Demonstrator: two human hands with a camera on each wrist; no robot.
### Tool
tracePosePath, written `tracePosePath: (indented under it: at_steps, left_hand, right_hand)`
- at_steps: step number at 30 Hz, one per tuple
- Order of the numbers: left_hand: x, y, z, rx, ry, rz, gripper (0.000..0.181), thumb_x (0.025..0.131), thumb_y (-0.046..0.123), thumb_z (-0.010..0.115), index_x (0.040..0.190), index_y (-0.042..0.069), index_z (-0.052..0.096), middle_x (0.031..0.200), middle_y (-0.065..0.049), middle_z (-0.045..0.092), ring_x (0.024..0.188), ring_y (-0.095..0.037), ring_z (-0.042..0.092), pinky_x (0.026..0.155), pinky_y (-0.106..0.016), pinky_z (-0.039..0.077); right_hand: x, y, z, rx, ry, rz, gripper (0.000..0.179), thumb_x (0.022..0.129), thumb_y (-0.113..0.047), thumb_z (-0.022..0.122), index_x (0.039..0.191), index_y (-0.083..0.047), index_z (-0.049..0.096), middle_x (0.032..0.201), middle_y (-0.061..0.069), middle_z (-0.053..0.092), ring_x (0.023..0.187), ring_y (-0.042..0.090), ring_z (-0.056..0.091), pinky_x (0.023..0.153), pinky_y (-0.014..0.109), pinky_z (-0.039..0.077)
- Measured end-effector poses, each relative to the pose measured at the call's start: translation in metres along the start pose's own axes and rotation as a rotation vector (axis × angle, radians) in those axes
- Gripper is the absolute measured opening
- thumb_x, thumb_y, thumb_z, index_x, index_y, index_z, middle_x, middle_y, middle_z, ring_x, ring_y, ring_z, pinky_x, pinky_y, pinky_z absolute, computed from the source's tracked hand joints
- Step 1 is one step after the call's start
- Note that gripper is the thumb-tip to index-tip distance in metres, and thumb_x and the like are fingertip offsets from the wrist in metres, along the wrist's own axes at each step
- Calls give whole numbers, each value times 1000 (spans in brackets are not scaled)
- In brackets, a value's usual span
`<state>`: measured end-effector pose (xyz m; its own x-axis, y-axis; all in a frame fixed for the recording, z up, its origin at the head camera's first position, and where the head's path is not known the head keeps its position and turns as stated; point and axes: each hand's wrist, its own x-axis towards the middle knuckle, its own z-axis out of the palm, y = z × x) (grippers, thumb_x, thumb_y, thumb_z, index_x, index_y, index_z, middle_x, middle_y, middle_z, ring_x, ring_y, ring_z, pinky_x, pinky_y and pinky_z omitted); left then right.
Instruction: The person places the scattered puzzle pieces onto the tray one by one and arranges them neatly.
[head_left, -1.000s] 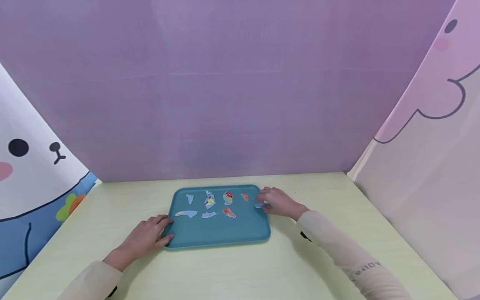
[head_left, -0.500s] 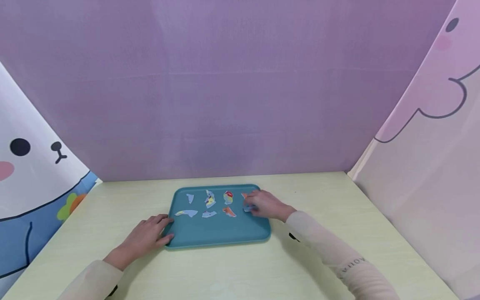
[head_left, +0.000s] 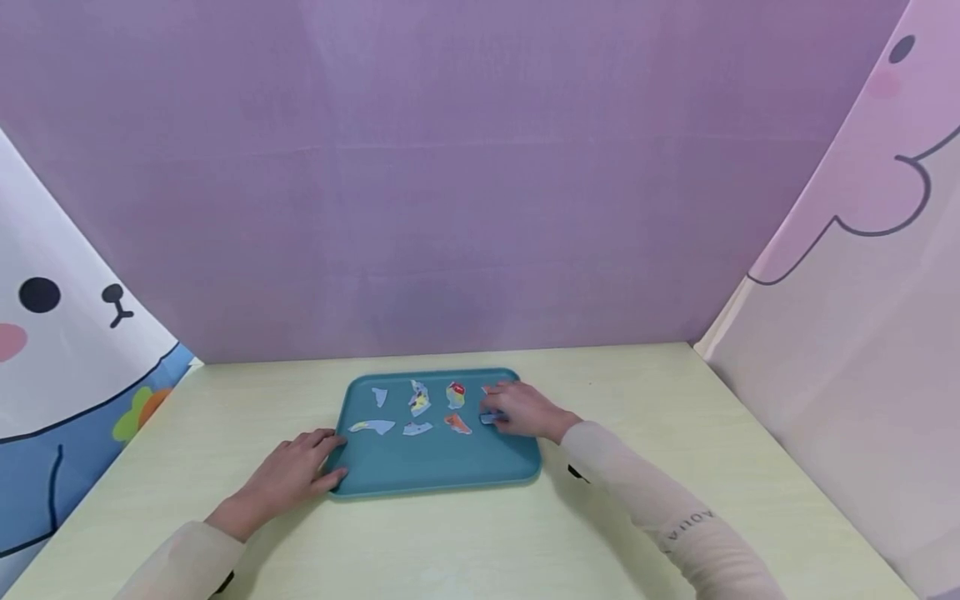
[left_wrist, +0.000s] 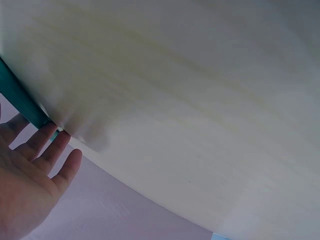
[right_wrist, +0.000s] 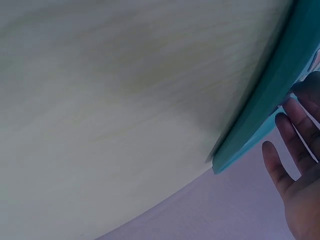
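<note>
A teal tray (head_left: 435, 467) lies on the table, bearing several irregular picture pieces in two rows. In the head view, my right hand (head_left: 525, 410) is over the tray's right part, pinching a small light blue piece (head_left: 490, 418) low against the surface. An orange piece (head_left: 486, 389) shows just behind those fingers, mostly covered. To its left lies another orange piece (head_left: 457, 424). My left hand (head_left: 288, 475) rests on the tray's left rim with its fingers extended and thumb at the near corner. The left wrist view shows those fingertips touching the teal rim (left_wrist: 20, 100).
The pale wooden table (head_left: 450, 550) surrounds the tray. Behind it rises a purple backdrop (head_left: 450, 183). Cartoon-printed panels stand at the left (head_left: 67, 375) and right (head_left: 847, 350). Other flat pieces, such as a yellow-and-blue piece (head_left: 420, 400), lie along the tray's far half.
My right hand has moved left from the tray's right rim with the light blue piece, bringing it beside the lower orange piece. My left hand has stayed on the rim.
</note>
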<state>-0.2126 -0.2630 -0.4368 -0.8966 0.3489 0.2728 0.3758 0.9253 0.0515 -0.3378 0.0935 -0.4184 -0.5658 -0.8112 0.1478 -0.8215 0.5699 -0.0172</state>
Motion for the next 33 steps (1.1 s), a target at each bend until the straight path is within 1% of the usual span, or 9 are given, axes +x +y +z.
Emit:
tracePosePath:
  at_steps: [4,7,10,13,15,17,20,27,33]
  left_hand:
    - [0,-1,2,7,5,3,46,81,37,67,114,5,60,114,-15,59,101,-33,58,74,-49,48]
    - [0,-1,3,10,4,1,46,81,37,66,114,5,60,114,-15,59,102,-33,58,74,-49,48]
    - [1,-1,3,6,5,0,46,81,37,66,114,6,60,114,-14,59,102,-32,58,74,-49,48]
    - [1,-1,3,4,9,2,46,81,37,66,114,6,60,114,-14,59,101,-32,58,74,-49,48]
    - [1,-1,2,4,11,4,46,81,37,66,113,5,60,114,-14,59,101,-32,58,74,-49,48]
    - [1,-1,2,7,12,7,46,81,37,66,113,5,60,114,-14,59,101,-32,59,73,-49,48]
    - [1,-2,3,10,14,8,46,80,36,67,113,5,60,113,-15,59,100,-32,59,73,-49,48]
    - [1,-3,3,12,6,11,47,80,37,66,113,5,60,114,-15,59,100,-32,59,73,-49,48]
    - [2,-2,0,21,-5,13,47,80,38,67,113,5,61,113,-14,59,98,-32,60,73,-48,48]
  right_hand:
    - [1,-1,1,11,-8,11,23,81,-11,66,103,-16,68,93,-4,66,94,12,57,71,24,44]
    - [2,-2,1,23,-16,19,23,81,-11,66,104,-16,68,94,-3,66,103,14,57,73,25,44]
    - [1,-3,1,29,-16,22,23,81,-11,66,104,-15,68,93,-3,65,106,15,56,73,25,44]
    - [1,-3,0,27,-15,26,23,81,-11,66,103,-16,68,91,-3,65,92,11,56,71,24,43]
    - [2,-2,1,28,-14,28,22,81,-12,66,103,-16,68,91,-4,64,82,8,52,70,24,43]
    - [2,-2,1,29,-13,28,21,82,-12,65,102,-17,68,91,-4,64,77,7,49,71,25,43]
    - [2,-1,1,32,-12,27,21,82,-12,65,102,-17,68,92,-4,64,75,6,47,71,25,44]
    - [2,0,1,28,-5,28,19,82,-13,65,101,-17,68,89,-5,64,74,5,48,68,24,42]
    - [-1,1,0,30,-2,39,19,81,-16,65,101,-15,67,95,-4,65,79,7,51,78,29,45]
